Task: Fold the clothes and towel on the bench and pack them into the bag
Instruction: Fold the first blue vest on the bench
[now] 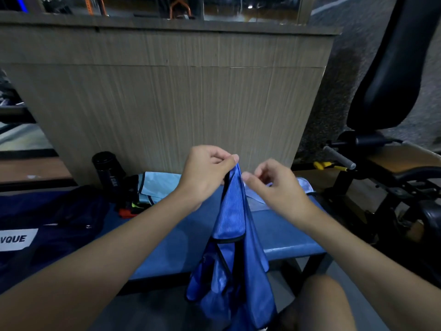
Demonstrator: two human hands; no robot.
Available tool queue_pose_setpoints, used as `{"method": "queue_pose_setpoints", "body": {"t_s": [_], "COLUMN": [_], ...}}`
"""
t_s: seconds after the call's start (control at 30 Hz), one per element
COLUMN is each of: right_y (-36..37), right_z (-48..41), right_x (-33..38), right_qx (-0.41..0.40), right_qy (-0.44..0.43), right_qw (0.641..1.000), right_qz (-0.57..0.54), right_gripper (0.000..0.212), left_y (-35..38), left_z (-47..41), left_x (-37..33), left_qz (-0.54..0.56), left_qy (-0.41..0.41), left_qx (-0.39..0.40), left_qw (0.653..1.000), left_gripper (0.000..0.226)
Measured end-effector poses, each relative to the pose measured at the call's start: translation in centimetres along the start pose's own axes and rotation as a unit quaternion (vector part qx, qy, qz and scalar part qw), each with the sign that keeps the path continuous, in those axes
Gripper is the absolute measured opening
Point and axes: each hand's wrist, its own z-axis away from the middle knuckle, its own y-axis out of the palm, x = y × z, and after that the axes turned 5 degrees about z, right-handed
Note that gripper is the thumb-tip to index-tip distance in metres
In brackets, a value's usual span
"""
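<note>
Beneath left hand (205, 173) grip, blue garment (232, 225) hanging

Ribbed blue garment (232, 211) with black trim, blue bench (286, 232), navy bag (59, 218), black bottle (108, 172).

Blue bench (284, 231), navy bag (59, 218) at left, black bottle (108, 172), pale blue cloth (160, 185)

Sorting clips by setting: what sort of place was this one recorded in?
Most likely a gym: a blue padded bench, a black padded machine backrest with a grip handle on the right, and a blue sports vest held up over the bench.
</note>
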Motion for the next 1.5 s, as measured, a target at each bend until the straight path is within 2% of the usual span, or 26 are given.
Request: {"method": "queue_pose_setpoints", "body": {"t_s": [0.1, 0.17, 0.27, 0.4, 0.6, 0.77, 0.93, 1.1, 1.17, 1.23, 1.3, 1.37, 1.43, 1.5], "right_y": [0.8, 1.4, 1.6, 0.5, -0.8, -1.6, -2.3, -2.4, -2.2, -1.9, -1.3, -0.6, -0.2, 0.1], "right_z": [1.3, 1.5, 1.3, 0.5, -0.6, -0.7, -1.2, -1.5, -1.0, -0.2, 0.4, 0.5, 0.3, 0.1], "right_x": [-0.4, -0.8, -1.3, -0.3, 0.2, -0.3, -1.1, -1.8, -1.8, -1.3, -1.1, -1.3, -1.5, -1.6], "right_qx": [0.094, 0.115, 0.074, 0.010, 0.008, -0.021, -0.064, -0.080, -0.099, -0.082, -0.029, 0.004, 0.001, 0.001], "right_qy": [-0.001, -0.013, -0.031, -0.036, -0.027, -0.009, 0.013, 0.004, -0.030, -0.078, -0.100, -0.091, -0.056, -0.008], "right_qw": [0.994, 0.987, 0.990, 0.996, 0.999, 0.999, 0.997, 0.996, 0.992, 0.990, 0.987, 0.983, 0.989, 0.996], "right_qz": [0.052, 0.111, 0.116, 0.082, -0.016, -0.049, -0.030, 0.048, 0.071, 0.078, 0.123, 0.162, 0.139, 0.094], "right_gripper": [0.042, 0.045, 0.031, 0.037, 0.027, 0.020, 0.016, 0.007, 0.014, 0.028, 0.036, 0.030, 0.015, 0.016], "left_y": [0.4, 0.4, 0.0, -1.3, -1.2, -0.6, -0.8, -0.8, -0.8, -0.8, -0.7, -0.7, -0.8, -1.1], "left_z": [-0.4, -0.6, -0.6, -0.2, 1.9, 1.5, 0.7, 0.1, -0.1, -0.1, -0.1, 0.0, 0.1, 0.1], "left_x": [-0.5, -0.8, -1.1, -0.1, 1.6, 1.8, 0.8, -0.7, -1.1, -1.3, -1.6, -1.8, -2.0, -2.1], "left_qz": [0.002, 0.011, 0.049, 0.089, 0.087, 0.075, 0.058, 0.087, 0.085, 0.078, 0.071, 0.066, 0.064, 0.062], "left_qy": [-0.007, -0.012, -0.018, -0.030, -0.059, -0.040, -0.017, -0.014, -0.007, -0.003, -0.001, 0.002, 0.006, 0.014], "left_qx": [-0.023, -0.026, -0.024, 0.026, 0.102, 0.032, 0.007, 0.064, 0.082, 0.095, 0.107, 0.116, 0.120, 0.113], "left_qw": [1.000, 1.000, 0.998, 0.995, 0.989, 0.996, 0.998, 0.994, 0.993, 0.992, 0.992, 0.991, 0.991, 0.992], "left_gripper": [0.020, 0.019, 0.005, 0.030, 0.021, 0.011, 0.014, 0.025, 0.028, 0.033, 0.037, 0.041, 0.043, 0.043]}}
